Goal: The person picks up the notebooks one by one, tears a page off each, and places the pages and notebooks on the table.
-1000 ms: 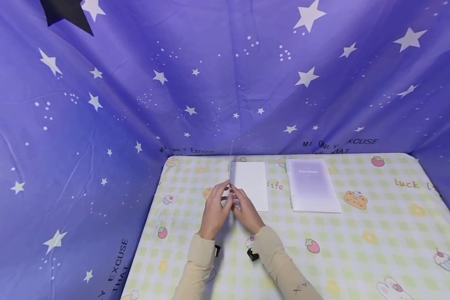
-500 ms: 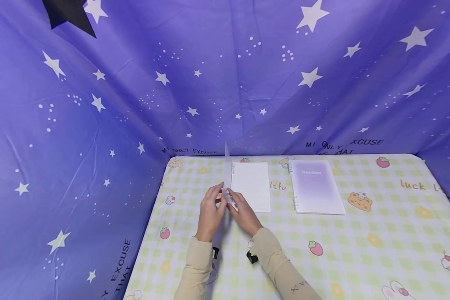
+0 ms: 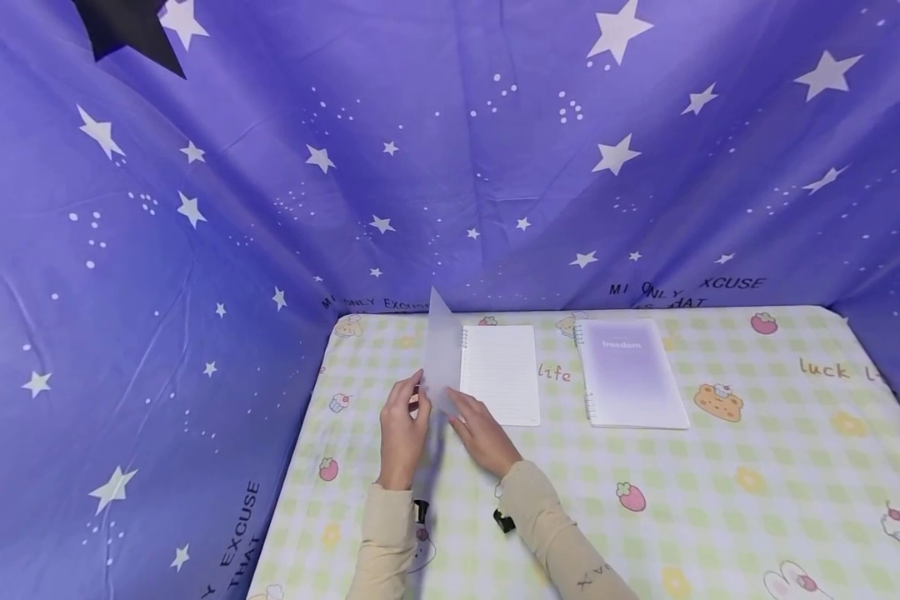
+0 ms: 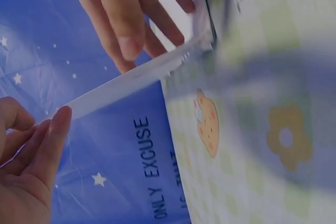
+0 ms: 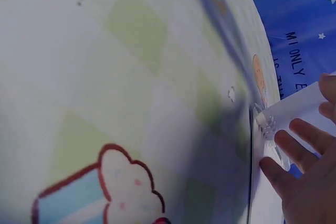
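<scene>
An opened spiral notebook (image 3: 504,379) lies on the table with its lined page showing. Its translucent cover (image 3: 442,350) stands up at the left of the rings, leaning left. My left hand (image 3: 403,437) pinches the cover's free edge; in the left wrist view the thumb and fingers of this left hand (image 4: 34,161) meet on that edge. My right hand (image 3: 486,432) is at the near side of the cover, over the page's lower left corner. In the right wrist view the right hand (image 5: 310,166) has its fingers spread and fairly straight beside the rings (image 5: 268,124).
A second spiral notebook (image 3: 633,375), purple and marked "freedom", lies closed to the right. A checked cloth (image 3: 540,500) with printed cakes, bears and strawberries covers the table. Blue star-printed curtains (image 3: 412,192) hang behind and at the sides.
The notebook cover has swung left, from nearly upright to a leftward lean, with the left hand moving along with it. The right hand has shifted slightly and its fingers have come apart from the left's.
</scene>
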{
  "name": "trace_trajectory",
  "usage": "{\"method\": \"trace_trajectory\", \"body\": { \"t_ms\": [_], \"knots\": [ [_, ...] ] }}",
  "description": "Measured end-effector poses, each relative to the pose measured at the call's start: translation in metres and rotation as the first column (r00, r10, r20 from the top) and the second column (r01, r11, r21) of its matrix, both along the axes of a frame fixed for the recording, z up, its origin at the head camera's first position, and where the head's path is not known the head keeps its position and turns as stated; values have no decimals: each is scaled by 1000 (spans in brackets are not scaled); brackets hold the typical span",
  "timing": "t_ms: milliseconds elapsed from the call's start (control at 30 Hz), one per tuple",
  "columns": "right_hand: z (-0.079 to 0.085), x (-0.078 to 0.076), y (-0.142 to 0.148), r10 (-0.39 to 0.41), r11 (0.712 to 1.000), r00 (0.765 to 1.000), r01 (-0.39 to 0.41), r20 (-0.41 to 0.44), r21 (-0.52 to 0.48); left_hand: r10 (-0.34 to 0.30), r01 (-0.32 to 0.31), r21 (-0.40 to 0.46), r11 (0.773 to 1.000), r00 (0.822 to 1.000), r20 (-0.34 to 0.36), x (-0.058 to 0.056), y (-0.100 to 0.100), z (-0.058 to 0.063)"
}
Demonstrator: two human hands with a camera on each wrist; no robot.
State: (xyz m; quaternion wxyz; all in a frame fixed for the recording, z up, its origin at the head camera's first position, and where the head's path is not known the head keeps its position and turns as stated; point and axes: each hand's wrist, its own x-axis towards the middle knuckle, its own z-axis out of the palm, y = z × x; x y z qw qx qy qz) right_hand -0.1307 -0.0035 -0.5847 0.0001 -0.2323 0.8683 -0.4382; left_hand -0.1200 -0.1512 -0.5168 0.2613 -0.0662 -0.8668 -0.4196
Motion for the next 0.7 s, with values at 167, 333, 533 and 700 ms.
{"method": "trace_trajectory", "body": {
  "t_ms": [167, 333, 533, 700],
  "knots": [
    [-3, 3, 0, 14, 999, 999, -12, -43, 31, 60, -60, -17, 998, 997, -47, -1, -7, -2],
    [-7, 7, 1, 27, 996, 998, -21, -65, 86, 132, -133, -18, 991, 990, -46, -2, -15, -4],
    [-11, 10, 1, 32, 988, 996, -19, -82, 152, 224, -225, -21, 974, 974, -20, -1, -25, -9],
    [-14, 12, 1, 50, 970, 994, -26, -93, 243, 285, -283, -52, 958, 958, 41, 0, -34, -16]
  ]
}}
